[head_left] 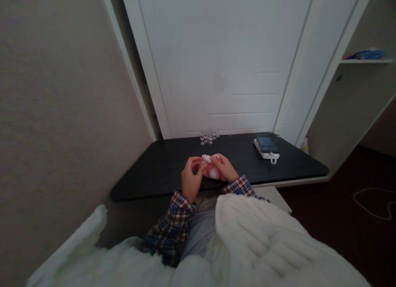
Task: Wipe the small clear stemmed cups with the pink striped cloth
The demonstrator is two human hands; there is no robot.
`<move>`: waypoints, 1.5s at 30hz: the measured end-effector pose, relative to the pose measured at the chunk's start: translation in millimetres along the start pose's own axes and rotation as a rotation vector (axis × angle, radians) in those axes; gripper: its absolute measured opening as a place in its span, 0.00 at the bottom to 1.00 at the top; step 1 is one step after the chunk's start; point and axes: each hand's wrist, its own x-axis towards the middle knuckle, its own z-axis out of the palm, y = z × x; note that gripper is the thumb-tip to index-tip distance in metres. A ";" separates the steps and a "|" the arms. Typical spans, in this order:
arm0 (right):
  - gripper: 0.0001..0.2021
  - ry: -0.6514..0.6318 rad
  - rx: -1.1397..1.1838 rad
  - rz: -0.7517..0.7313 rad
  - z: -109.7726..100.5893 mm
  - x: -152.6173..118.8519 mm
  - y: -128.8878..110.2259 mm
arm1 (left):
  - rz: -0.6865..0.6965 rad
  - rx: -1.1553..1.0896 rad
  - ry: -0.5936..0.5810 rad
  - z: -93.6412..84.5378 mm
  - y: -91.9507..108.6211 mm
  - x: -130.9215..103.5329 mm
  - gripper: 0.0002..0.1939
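Over the near part of the black table (167, 163), both hands meet at a small pink and white cloth (212, 172). My right hand (227, 168) is closed on the cloth, which bunches up under its fingers. At the cloth's left edge, my left hand (191, 176) is closed in a pinch, thumb and fingertips together. What lies between those fingertips is too small and blurred to make out. Several small clear stemmed glasses (209, 137) stand in a cluster on the table just beyond my hands.
A white device with a dark screen (266, 146) and a strap lies on the table's right side. White panelled doors (216, 52) rise behind the table. White fluffy fabric (266, 237) covers my lap, and a pale cable (371, 190) lies on the floor at right.
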 end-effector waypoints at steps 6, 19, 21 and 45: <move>0.16 -0.050 0.179 0.009 -2.1 -1.8 -1.7 | -0.072 -0.049 -0.041 0.1 -0.5 -1.1 0.14; 0.11 -0.048 0.024 -0.093 -0.7 -7.2 -10.3 | -0.084 -0.009 -0.059 2.4 -4.6 2.7 0.16; 0.11 -0.037 0.008 -0.099 0.6 -8.1 -12.0 | -0.073 -0.002 -0.043 2.5 -6.2 2.5 0.16; 0.16 -0.136 -0.064 0.076 -3.1 -5.3 -8.8 | 0.013 0.035 0.015 1.2 -8.4 -0.1 0.14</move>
